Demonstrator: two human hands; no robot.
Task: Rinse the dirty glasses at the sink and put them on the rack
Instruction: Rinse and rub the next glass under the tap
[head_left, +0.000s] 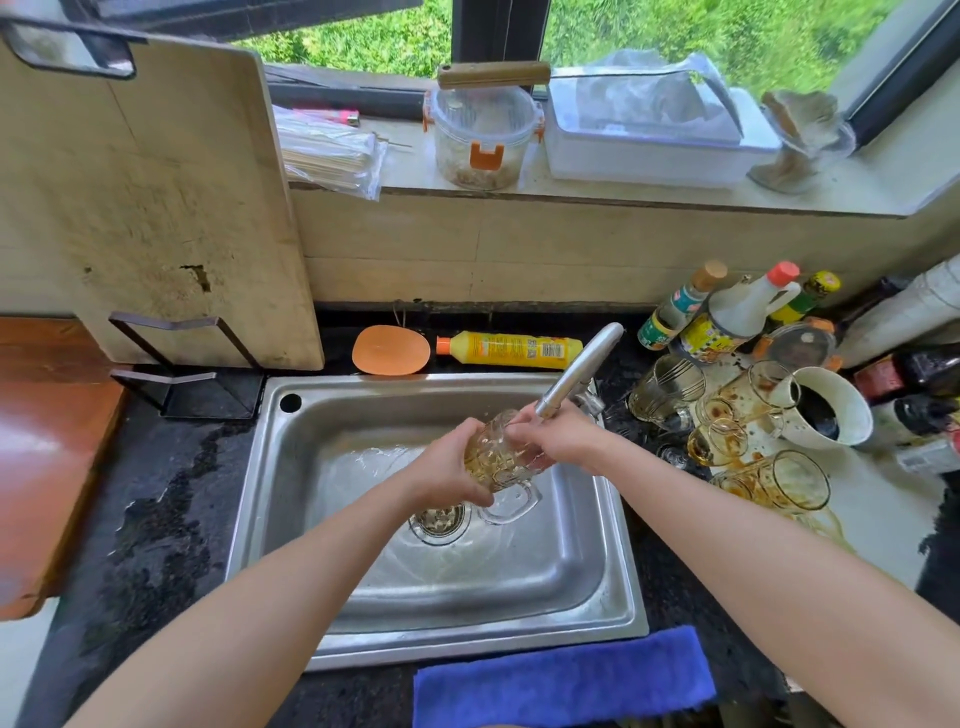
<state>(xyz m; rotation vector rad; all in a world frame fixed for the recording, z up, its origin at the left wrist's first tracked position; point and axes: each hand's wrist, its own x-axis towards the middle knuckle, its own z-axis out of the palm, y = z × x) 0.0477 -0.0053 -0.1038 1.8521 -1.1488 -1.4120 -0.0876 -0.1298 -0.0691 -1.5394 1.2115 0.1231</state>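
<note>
Over the basin of the stainless-steel sink (249, 519), a clear, embossed glass mug (498, 460) tinted with amber residue is held on its side. Its mouth is turned toward the spout of the metal tap (579, 366), and its handle hangs above the round drain strainer (440, 521).

Hands: the left hand (449, 470) is wrapped round the mug's body, fingers and thumb closed on it. The right hand (563, 436) is curled at the rim, just under the spout. Whether its fingers reach inside cannot be told.

Step in hand, as judged: the rinse of this mug, early in the task.
- The mouth is best kept under the spout while the body is turned, so that the whole inner wall is swept.
- The embossed dimples should be rubbed, since residue is likely lodged there.
- Wet glass is expected to be slippery, so the mug is better kept low over the basin.
- It should be tipped mouth-down and drained before it is carried off.

Containers: on the table right of the sink, a cluster of dirty glasses (727, 431) is seen. Several lie on their sides, streaked brown, with amber dregs. Just beside them, a white cup (852, 415) holds dark liquid. On the window ledge, a round clear plastic tub with orange clasps (483, 140) holds pale scraps at its bottom.

A black metal stand (182, 364) left of the sink carries a wooden cutting board (156, 208). Whether it is the intended rack cannot be told.
</note>
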